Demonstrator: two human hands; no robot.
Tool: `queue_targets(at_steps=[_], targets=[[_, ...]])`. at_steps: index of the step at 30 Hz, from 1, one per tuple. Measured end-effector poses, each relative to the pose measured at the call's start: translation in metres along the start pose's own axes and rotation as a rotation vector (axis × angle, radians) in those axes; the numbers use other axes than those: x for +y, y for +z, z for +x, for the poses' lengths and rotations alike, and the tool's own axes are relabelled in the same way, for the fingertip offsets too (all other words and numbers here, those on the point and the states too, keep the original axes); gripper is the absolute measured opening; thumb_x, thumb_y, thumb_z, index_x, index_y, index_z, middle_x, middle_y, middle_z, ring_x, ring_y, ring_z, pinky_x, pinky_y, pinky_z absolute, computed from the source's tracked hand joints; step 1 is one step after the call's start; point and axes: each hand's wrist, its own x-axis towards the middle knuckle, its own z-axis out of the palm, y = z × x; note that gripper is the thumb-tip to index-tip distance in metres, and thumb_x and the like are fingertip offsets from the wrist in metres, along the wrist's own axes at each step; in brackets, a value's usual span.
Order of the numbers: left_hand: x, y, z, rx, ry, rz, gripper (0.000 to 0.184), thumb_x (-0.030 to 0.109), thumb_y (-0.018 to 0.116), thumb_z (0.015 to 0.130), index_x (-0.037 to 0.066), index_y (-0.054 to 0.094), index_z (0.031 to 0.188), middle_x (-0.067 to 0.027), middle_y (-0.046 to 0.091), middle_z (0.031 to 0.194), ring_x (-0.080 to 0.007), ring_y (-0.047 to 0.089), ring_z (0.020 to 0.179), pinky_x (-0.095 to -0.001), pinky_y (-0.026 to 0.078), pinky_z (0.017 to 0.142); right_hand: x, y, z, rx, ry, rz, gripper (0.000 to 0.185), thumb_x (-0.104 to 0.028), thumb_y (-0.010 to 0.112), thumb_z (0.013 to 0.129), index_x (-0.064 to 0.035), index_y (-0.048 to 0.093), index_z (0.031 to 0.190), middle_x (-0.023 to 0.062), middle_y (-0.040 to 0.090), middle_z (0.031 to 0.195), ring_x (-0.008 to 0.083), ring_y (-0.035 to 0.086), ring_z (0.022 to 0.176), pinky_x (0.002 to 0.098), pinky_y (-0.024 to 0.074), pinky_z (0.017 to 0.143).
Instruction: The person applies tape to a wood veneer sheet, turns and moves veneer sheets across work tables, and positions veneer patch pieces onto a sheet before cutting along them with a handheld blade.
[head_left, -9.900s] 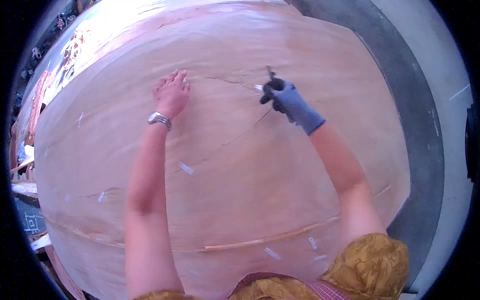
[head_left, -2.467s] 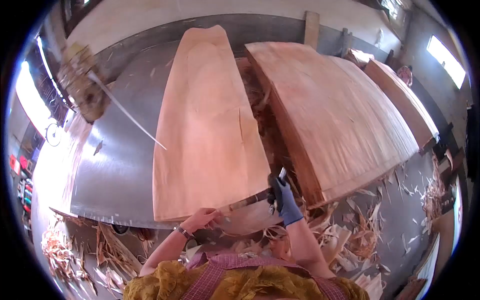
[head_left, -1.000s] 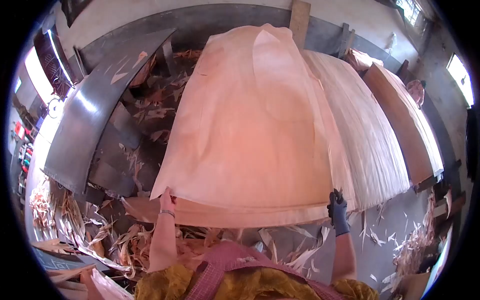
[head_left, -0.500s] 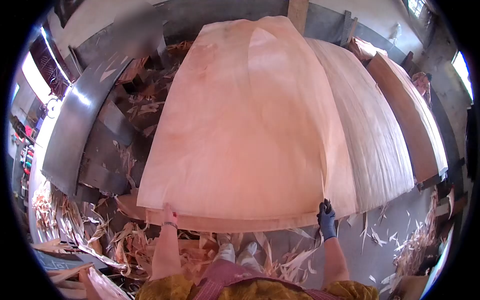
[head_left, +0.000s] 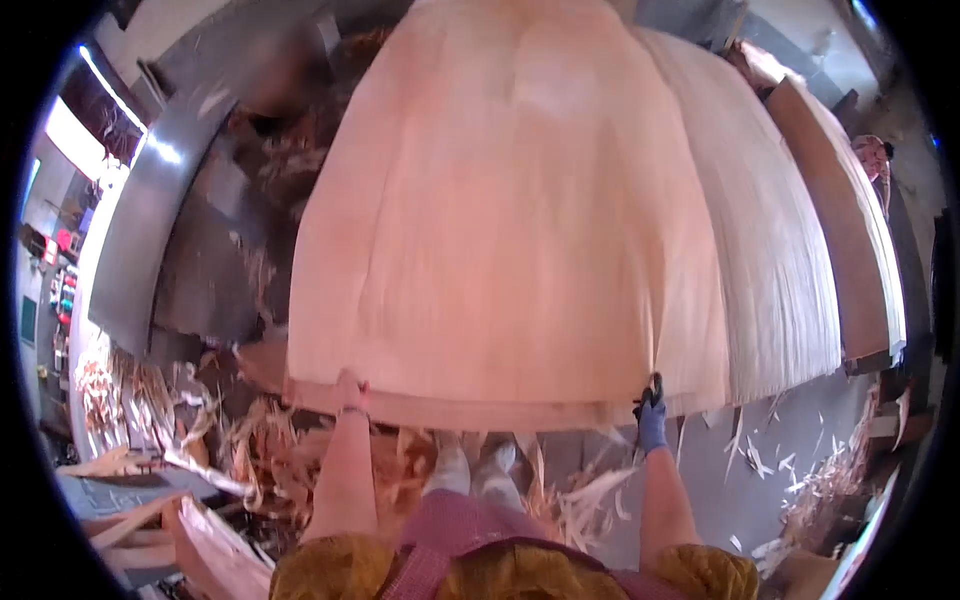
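A large thin wood veneer sheet (head_left: 520, 250) lies over a stack of similar sheets, whose front edge (head_left: 480, 413) shows below it. My left hand (head_left: 352, 388), bare with a bracelet or watch at the wrist, pinches the sheet's near left edge; its fingers are slightly blurred. My right hand (head_left: 650, 415), in a grey-blue glove with dark fingers, is closed on the near edge at the right, where a fold runs up the sheet. Whether the right hand also holds a tool cannot be made out.
Another veneer stack (head_left: 770, 230) adjoins on the right, with a brown-sided stack (head_left: 845, 220) beyond. A dark shiny panel (head_left: 150, 230) stands at left. Wood shavings (head_left: 270, 460) litter the floor around my feet (head_left: 497, 465). A person (head_left: 873, 155) is at the far right.
Since the earlier views, the large sheet has come over the stack, held at its near edge by both hands. In the last half second its near edge has settled closer to the stack's edge.
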Motion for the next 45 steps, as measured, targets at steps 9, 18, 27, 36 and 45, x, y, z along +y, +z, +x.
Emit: queue_targets(at_steps=[9,18,27,36,45], targets=[[-0.006,-0.027,-0.008,0.011,0.18,-0.155,0.021,0.026,0.065,0.091,0.015,0.049,0.085,0.0017,0.048,0.067,-0.0094,0.045,0.052,-0.0258,0.035,0.042,0.043,0.003,0.014,0.045,-0.058,-0.26,0.045,-0.024,0.047,0.101,-0.0146,0.043,0.144,0.0011,0.059,0.09,0.0082,0.047,0.065,0.0238,0.0424,0.056],[-0.009,-0.035,0.022,0.289,0.092,-0.131,0.014,0.017,0.068,0.088,0.011,0.055,0.088,-0.0009,0.058,0.074,-0.0116,0.054,0.058,-0.0253,0.044,0.046,0.043,0.026,-0.015,0.038,-0.079,-0.206,0.05,-0.027,0.044,0.102,-0.0059,0.036,0.147,0.0116,0.048,0.142,0.0208,0.055,0.114,0.0295,0.0463,0.09],[0.005,-0.003,0.02,0.092,0.18,-0.011,0.018,0.015,0.067,0.089,0.007,0.056,0.077,-0.0026,0.057,0.073,-0.0118,0.053,0.056,-0.0251,0.046,0.045,0.032,0.021,0.029,0.028,-0.102,-0.377,0.051,-0.032,0.041,0.103,-0.0068,0.036,0.147,0.0116,0.048,0.142,0.0204,0.057,0.109,0.0312,0.0472,0.09],[-0.022,-0.023,0.062,0.1,0.004,0.011,0.015,0.006,0.066,0.085,0.001,0.059,0.097,-0.0097,0.062,0.094,-0.0211,0.064,0.077,-0.0334,0.058,0.059,0.062,0.006,0.051,0.022,-0.045,-0.355,0.05,-0.031,0.042,0.103,-0.0081,0.037,0.147,0.0101,0.048,0.143,0.021,0.055,0.114,0.0296,0.0459,0.091],[-0.009,-0.015,0.038,0.1,-0.055,0.063,0.005,0.003,0.058,0.083,0.004,0.055,0.087,-0.0077,0.058,0.085,-0.0189,0.058,0.066,-0.0306,0.053,0.051,0.096,0.002,0.064,-0.014,-0.009,-0.037,0.048,-0.027,0.045,0.102,-0.0084,0.039,0.146,0.0085,0.049,0.14,0.018,0.052,0.112,0.031,0.0454,0.092]])
